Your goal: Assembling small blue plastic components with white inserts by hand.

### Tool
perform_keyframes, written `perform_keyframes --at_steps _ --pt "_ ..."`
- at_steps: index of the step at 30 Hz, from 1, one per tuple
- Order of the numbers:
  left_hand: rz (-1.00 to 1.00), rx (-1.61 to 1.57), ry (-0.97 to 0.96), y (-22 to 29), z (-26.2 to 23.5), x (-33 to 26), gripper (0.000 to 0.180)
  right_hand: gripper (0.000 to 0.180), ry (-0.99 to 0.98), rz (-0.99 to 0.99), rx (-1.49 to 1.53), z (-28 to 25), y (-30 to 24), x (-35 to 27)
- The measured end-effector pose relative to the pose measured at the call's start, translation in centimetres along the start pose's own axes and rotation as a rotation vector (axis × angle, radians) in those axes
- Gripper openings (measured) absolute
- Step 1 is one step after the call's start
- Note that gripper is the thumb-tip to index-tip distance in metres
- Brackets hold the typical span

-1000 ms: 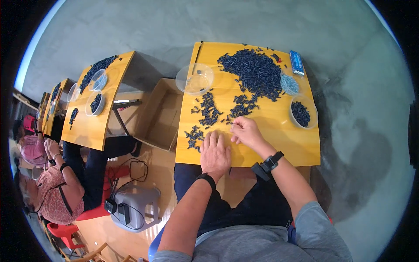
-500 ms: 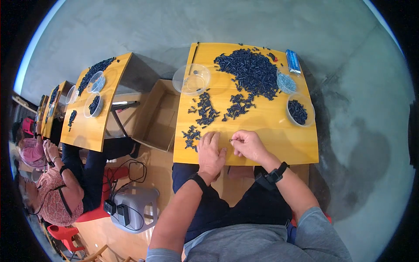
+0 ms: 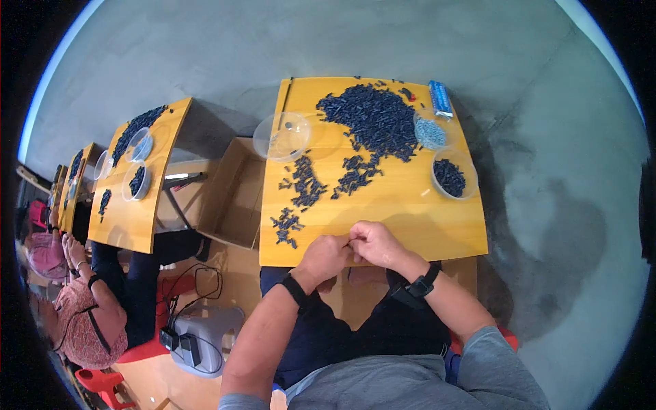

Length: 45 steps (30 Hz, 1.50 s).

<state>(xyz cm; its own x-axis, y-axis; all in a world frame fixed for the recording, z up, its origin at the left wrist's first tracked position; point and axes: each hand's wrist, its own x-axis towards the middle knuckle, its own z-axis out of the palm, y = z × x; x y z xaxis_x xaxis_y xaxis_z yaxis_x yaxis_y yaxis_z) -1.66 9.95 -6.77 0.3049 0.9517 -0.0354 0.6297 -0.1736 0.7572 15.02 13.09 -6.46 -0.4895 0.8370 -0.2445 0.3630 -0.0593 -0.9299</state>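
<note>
At the near edge of the yellow table (image 3: pixel 410 212), my left hand (image 3: pixel 324 255) and my right hand (image 3: pixel 376 244) meet fingertip to fingertip. Both are closed in a pinch. A tiny dark piece seems to show between them, but the fingers cover most of it. To the left of my hands lies a small cluster of short black tube-like pieces (image 3: pixel 285 225). Farther off are two loose groups of the same pieces (image 3: pixel 305 183) (image 3: pixel 357 175). A large heap of them (image 3: pixel 372 119) covers the far side.
At the right stand a clear tub (image 3: pixel 471 183) of black pieces, a container of pale blue bits (image 3: pixel 430 133) and a blue-white packet (image 3: pixel 440 99). A clear bowl (image 3: pixel 264 140) sits at the left edge. Beyond are a cardboard box (image 3: pixel 229 195) and another person (image 3: pixel 92 328) at a similar table (image 3: pixel 147 212).
My left hand has lifted from the tabletop beside the small cluster and closed. It now meets my right hand at the table's near edge. The whole view has shifted slightly.
</note>
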Motion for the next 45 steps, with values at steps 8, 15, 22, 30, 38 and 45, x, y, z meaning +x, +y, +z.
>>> perform_keyframes --at_steps 8,15,22,30,38,45 --pt "-0.113 -0.115 0.168 -1.1 0.9 0.7 0.018 0.007 0.089 0.018 0.081 -0.5 -0.5 0.5" --pt "-0.146 0.259 0.377 -1.4 2.4 0.7 0.017 0.004 0.386 -0.308 -0.256 -9.0 -3.2 5.1" --pt "-0.277 0.324 0.365 0.0 2.6 1.7 0.014 0.01 0.592 -0.094 -0.942 -25.6 -3.9 12.3" --pt "-0.211 0.321 0.453 -0.4 3.2 1.7 0.009 0.024 0.31 0.2 -1.001 -28.2 -0.6 14.1" --pt "-0.205 0.332 0.453 -0.2 2.9 1.8 0.01 0.028 0.279 0.297 -1.115 -26.7 -0.7 15.1" --pt "-0.241 0.35 0.422 -0.4 3.1 1.8 0.011 0.025 0.25 0.385 -1.073 -26.3 -1.3 15.3"
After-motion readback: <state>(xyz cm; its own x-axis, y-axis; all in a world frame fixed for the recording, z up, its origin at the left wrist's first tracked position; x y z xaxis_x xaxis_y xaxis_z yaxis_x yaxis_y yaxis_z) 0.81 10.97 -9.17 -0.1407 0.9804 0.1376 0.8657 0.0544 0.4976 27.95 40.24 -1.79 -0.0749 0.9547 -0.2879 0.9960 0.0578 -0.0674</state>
